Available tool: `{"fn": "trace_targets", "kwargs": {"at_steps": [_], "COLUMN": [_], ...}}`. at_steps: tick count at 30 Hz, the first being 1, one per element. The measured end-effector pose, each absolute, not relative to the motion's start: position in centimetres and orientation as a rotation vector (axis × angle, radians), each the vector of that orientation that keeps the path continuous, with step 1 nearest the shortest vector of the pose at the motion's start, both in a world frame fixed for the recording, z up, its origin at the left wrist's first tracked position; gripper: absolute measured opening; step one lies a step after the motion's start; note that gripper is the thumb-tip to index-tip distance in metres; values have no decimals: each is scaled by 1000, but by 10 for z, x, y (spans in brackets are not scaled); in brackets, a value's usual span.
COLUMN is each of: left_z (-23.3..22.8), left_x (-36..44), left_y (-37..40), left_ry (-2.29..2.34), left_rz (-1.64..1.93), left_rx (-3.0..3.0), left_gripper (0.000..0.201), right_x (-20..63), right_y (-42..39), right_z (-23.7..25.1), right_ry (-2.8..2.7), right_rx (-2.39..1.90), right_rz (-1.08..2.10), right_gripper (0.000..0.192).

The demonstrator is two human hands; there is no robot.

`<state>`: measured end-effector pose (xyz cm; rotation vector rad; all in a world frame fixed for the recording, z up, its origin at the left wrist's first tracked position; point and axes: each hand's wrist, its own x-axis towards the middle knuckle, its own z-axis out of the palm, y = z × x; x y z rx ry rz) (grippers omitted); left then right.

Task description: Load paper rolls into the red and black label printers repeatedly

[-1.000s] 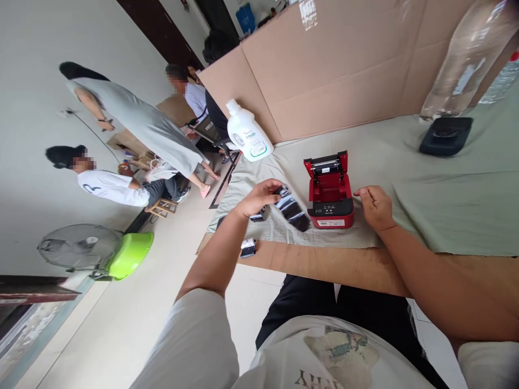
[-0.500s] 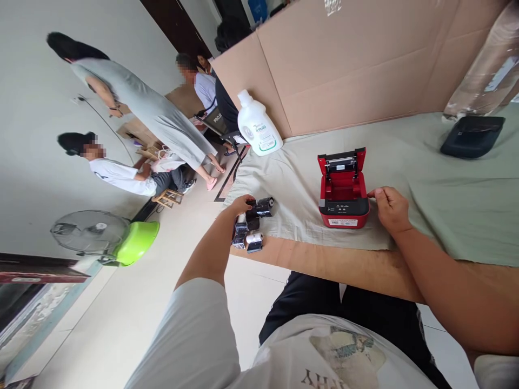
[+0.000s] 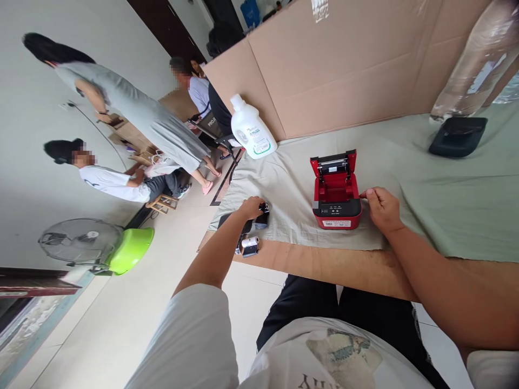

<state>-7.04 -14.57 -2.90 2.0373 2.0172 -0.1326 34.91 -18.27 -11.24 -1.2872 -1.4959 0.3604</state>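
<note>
Red label printer (image 3: 336, 197) sitting lid-up on the green cloth (image 3: 446, 200), empty bay facing the ceiling, a short way back from the table's near edge; right hand (image 3: 383, 208) resting against its right side, fingers curled and touching the casing, steadying it rather than gripping; that hand has barely shifted since a second ago.

The change is on the other side; the left hand (image 3: 251, 208), which a second ago was lifting a dark wrapped roll just beside the printer, is now lowered over the cluster of dark rolls (image 3: 261, 216) at the cloth's left corner; fingers bent down and closed onto the wrapped stuff there, though how firmly I cannot tell, the hand hiding its own tips. So the roll has gone back toward the pile, not into the bay; the printer is still waiting unloaded, by my reading.

One white roll (image 3: 250, 243) lying on bare board (image 3: 324, 265) past the cloth's hem, close to the table's left corner and the drop to the floor; that pile is crowding an edge.

Open room: cloth between rolls and printer bare; white detergent bottle (image 3: 251, 129) well back by the cardboard wall (image 3: 344, 70); black pouch (image 3: 458, 135) far right. Other people standing and sitting off to the left, well apart from the table.
</note>
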Motion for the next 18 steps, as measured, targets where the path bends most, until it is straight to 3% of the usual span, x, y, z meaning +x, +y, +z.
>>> {"fn": "trace_targets", "kwargs": {"at_steps": [5,9,12,18], "left_z": [-17,16,36,30], "left_x": [-39,10,56,132], "left_y": [-153,-164,-167,-136], "left_ry": [1898,1207,874,1004], "left_rz": [-7,325,370,241], "left_rx": [2059,1811,1745,2140], "left_gripper": [39,50,60,35], "right_x": [346,344,345,346], "right_y": [-184,-185,-185,-184], "right_z": [-109,-107,-106,-108], "right_ry": [-1507,-1505,-1501,-1478], "right_rx": [-1270,-1253,-1260,-1261], "right_rz": [359,355,356,358], "right_gripper": [52,50,49,48]}}
